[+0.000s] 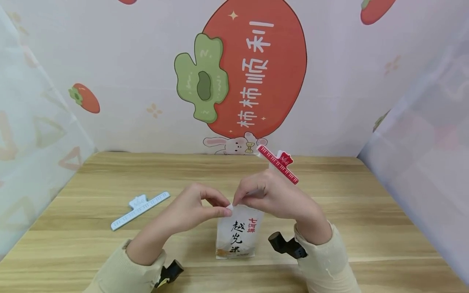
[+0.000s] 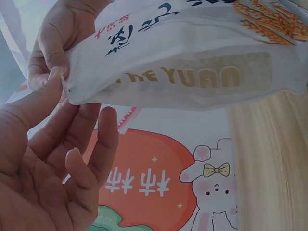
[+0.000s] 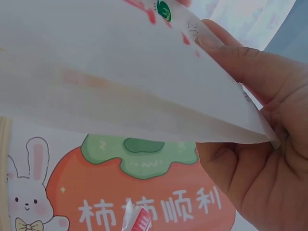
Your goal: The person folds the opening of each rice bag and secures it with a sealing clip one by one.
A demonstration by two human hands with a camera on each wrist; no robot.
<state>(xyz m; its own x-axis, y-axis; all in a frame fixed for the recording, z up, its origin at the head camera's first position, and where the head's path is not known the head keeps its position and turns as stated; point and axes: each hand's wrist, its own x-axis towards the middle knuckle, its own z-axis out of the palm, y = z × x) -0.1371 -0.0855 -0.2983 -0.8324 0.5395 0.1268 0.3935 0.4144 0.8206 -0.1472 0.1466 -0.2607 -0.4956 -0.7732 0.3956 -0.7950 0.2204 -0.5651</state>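
Note:
A small white rice bag [image 1: 237,234] with black and red lettering stands upright on the table, wheat ears printed low on its front. My left hand [image 1: 194,206] pinches its top left corner between thumb and fingers; in the left wrist view the thumb [image 2: 41,103] presses on that corner. At the top edge, my right hand [image 1: 278,197] also pinches the bag, fingertips close to the left ones. In the right wrist view the right thumb [image 3: 250,72] lies on the bag [image 3: 120,77], and the other fingers are partly hidden behind it.
A light blue ruler-like bag clip [image 1: 140,211] lies on the wooden table [image 1: 110,260] at left. Beyond my right hand is a red bag clip [image 1: 278,165] with white on it. A printed backdrop [image 1: 139,49] rises at the table's far edge, with fabric panels on both sides.

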